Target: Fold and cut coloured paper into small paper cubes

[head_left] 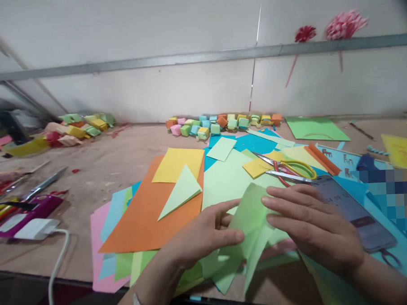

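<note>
A light green sheet of paper [251,215], creased and partly folded, is held up over the front of the table. My left hand [210,235] pinches its left side, thumb on the near face. On the right edge lie the long fingers of my right hand [314,226]; its thumb is hidden behind the paper. To the left, a pale green folded paper triangle [181,191] rests on an orange sheet [139,218], beside a yellow square [177,165]. Scissors [285,167] with red and yellow handles lie spread just beyond my right hand.
Small coloured paper cubes [215,122] line the wall. A phone [358,217] lies at right, near a green sheet [317,128]. At left are a white charger [36,228] with its cable, pens and more folded paper [77,128]. Paper flowers [345,25] hang on a rail.
</note>
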Demonstrator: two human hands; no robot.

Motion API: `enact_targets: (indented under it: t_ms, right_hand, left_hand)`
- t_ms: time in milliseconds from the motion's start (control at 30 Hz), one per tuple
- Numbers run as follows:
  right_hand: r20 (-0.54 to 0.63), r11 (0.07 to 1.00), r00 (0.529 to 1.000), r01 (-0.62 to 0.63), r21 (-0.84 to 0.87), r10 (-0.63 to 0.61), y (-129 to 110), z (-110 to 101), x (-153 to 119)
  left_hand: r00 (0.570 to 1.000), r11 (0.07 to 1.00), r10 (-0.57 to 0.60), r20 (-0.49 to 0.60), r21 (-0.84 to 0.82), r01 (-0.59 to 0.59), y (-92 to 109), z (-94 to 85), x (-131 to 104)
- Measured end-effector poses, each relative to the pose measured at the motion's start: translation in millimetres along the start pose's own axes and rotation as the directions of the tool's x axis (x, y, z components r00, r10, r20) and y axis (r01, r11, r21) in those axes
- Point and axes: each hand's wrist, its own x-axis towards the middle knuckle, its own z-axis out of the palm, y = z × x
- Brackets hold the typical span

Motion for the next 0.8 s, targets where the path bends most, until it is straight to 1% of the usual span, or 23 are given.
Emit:
enact_targets:
  t_ms: [33, 67, 133, 200, 233, 267, 333, 400, 467, 567, 667, 700, 733, 767, 800]
  right_hand:
    - [0.012, 1.0, 1.0, 0.011, 0.011, -0.011, 0, -2, 1]
    - [0.012, 1.0, 1.0, 0.016, 0.022, -0.016, 2, -2, 1]
    - [-0.022, 1.0, 1.0, 0.015, 0.018, -0.015, 5, 2, 0]
    - [-0.059, 0.999, 0.998, 0.0, -0.048, -0.003, 8, 8, -2]
    - [-0.047, 0.995, 0.999, 0.004, -0.1, -0.008, 8, 11, -3]
    - [-0.008, 0.988, 1.0, 0.029, -0.153, -0.03, 7, 13, -4]
    - [0.118, 0.966, 0.987, 0.137, -0.219, -0.113, 1, 16, -4]
    - [0.198, 0.946, 0.958, 0.248, -0.21, -0.207, -8, 15, -3]
    - [0.21, 0.942, 0.946, 0.285, -0.18, -0.247, -14, 12, -3]
    - [0.226, 0.954, 0.955, 0.236, -0.183, -0.193, -11, 11, -9]
    - [0.282, 0.964, 0.952, 0.18, -0.195, -0.121, 0, 15, -20]
    - [0.315, 0.968, 0.944, 0.166, -0.187, -0.101, 4, 17, -24]
    - [0.352, 0.971, 0.932, 0.157, -0.178, -0.086, 8, 20, -28]
    - [0.385, 0.975, 0.921, 0.138, -0.172, -0.062, 11, 22, -32]
    - [0.414, 0.98, 0.91, 0.105, -0.166, -0.028, 13, 24, -35]
  left_hand:
    - [1.0, 0.999, -0.025, 0.016, -0.024, 0.025, 1, 1.2, 1]
    - [0.998, 0.998, -0.058, -0.006, -0.028, 0.058, 2, 2.7, 1]
    - [0.987, 0.995, -0.103, -0.121, 0.002, 0.104, 5, 5.8, 2]
    - [0.965, 0.993, -0.087, -0.247, 0.051, 0.103, 6, 8.3, 3]
    - [0.954, 0.992, -0.062, -0.292, 0.083, 0.09, 6, 9.1, 4]
    - [0.944, 0.989, -0.029, -0.329, 0.125, 0.074, 5, 9.6, 4]
    - [0.925, 0.969, 0.045, -0.377, 0.242, 0.051, 4, 10.0, 5]
    - [0.909, 0.932, 0.114, -0.401, 0.359, 0.041, 2, 9.2, 3]
    - [0.892, 0.901, 0.158, -0.423, 0.432, 0.045, 1, 7.1, 0]
    - [0.879, 0.892, 0.175, -0.444, 0.449, 0.049, -3, 2.6, -5]
    - [0.892, 0.849, 0.138, -0.431, 0.515, 0.118, -15, -0.4, -6]
    - [0.891, 0.814, 0.147, -0.43, 0.564, 0.138, -21, -0.9, -6]
    - [0.885, 0.766, 0.19, -0.425, 0.628, 0.137, -28, -1.4, -6]
    - [0.875, 0.701, 0.267, -0.403, 0.704, 0.11, -33, -1.9, -6]
    - [0.852, 0.601, 0.381, -0.36, 0.796, 0.067, -38, -2.5, -7]
